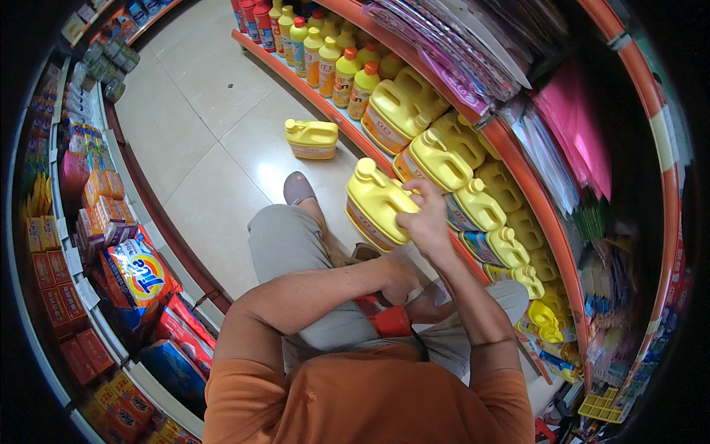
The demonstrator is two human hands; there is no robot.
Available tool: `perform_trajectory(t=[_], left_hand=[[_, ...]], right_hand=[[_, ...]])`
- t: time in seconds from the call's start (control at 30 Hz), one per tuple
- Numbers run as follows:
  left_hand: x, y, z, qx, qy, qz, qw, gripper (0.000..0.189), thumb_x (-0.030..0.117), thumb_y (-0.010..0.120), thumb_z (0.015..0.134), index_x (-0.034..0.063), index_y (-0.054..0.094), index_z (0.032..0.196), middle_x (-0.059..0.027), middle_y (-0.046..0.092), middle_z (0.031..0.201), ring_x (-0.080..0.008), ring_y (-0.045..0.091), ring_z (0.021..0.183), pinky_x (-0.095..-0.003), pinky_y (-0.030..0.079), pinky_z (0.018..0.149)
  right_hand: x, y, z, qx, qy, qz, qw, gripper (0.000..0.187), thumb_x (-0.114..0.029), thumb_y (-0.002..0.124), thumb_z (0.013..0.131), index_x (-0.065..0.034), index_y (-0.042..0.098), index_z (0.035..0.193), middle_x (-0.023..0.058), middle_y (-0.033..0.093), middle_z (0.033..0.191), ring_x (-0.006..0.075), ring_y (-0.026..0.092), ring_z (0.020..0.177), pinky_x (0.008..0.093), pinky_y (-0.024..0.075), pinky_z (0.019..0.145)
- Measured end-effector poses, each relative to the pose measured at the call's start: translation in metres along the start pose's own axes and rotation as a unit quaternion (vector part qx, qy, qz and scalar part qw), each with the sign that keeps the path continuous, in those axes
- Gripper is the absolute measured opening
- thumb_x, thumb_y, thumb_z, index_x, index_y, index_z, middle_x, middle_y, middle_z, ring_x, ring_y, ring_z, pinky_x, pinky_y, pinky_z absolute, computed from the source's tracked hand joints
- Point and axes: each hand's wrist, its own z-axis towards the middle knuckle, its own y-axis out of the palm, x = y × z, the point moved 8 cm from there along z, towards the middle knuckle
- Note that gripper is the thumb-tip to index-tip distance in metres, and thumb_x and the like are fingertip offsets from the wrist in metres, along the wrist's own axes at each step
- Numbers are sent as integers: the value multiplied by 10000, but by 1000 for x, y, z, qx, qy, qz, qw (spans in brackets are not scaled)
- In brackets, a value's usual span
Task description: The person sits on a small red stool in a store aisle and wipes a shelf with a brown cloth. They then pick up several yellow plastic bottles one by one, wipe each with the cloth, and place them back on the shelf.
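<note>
My right hand (426,217) grips the handle of a yellow plastic detergent jug (377,206), which I hold tilted above the floor beside the shelf. My left hand (398,278) hangs below that jug, with its fingers bent downward; whether it holds anything cannot be made out. A red item (391,321) lies just under it, between my legs. A second yellow jug (312,140) stands on the floor tiles past my shoe (299,188). Similar yellow jugs (435,158) line the low shelf to the right, next to yellow bottles (327,64) with orange and yellow caps.
An orange shelf edge (532,194) curves along my right, with packaged goods (449,44) and a pink packet (577,127) above the jugs. To the left, another shelf holds a Tide detergent bag (138,272) and boxed soaps (105,216). Tiled floor (194,144) runs between them.
</note>
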Motion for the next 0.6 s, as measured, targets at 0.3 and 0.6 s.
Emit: perform_trajectory(t=[0.3, 0.6], left_hand=[[7, -24, -16, 53, 19, -135, 989, 366, 224, 564, 670, 151, 605, 1026, -137, 613, 965, -317, 575, 897, -400, 453, 761], [5, -8, 1, 81, -1, -79, 994, 247, 224, 576, 689, 166, 621, 926, -108, 626, 942, -306, 591, 864, -432, 461, 703]], right_hand=[[126, 71, 96, -9, 84, -221, 972, 381, -21, 661, 468, 18, 640, 847, 137, 630, 788, 214, 599, 731, 293, 473, 684], [190, 67, 140, -13, 55, -222, 973, 367, 16, 632, 470, 8, 633, 837, 96, 631, 770, 200, 588, 695, 300, 464, 656]])
